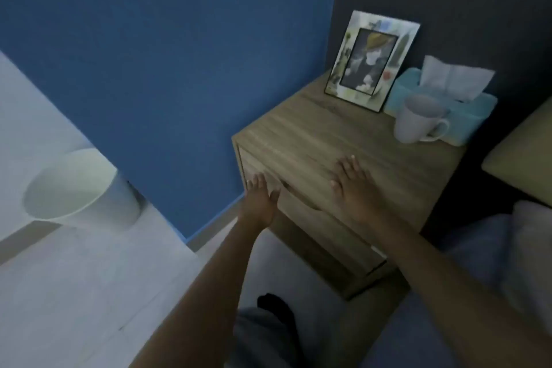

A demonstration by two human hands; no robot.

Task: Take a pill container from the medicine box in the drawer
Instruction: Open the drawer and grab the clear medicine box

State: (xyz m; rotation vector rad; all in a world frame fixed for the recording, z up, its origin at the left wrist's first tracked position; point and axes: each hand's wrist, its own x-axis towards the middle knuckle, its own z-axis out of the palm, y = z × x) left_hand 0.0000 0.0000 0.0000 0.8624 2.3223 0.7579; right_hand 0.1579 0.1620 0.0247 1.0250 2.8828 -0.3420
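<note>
A wooden nightstand (322, 134) stands against the blue wall, and its top drawer (301, 206) is closed. My left hand (261, 202) is held flat in front of the drawer's left part, fingers apart, holding nothing. My right hand (354, 185) rests palm down on the nightstand's top near its front edge, fingers spread. The medicine box and the pill container are hidden from view.
On the nightstand's back stand a picture frame (372, 61), a teal tissue box (466, 112) and a white mug (418, 119). A white waste bin (80, 188) sits on the floor at the left. Bedding (507, 248) and a pillow (525, 158) lie at the right.
</note>
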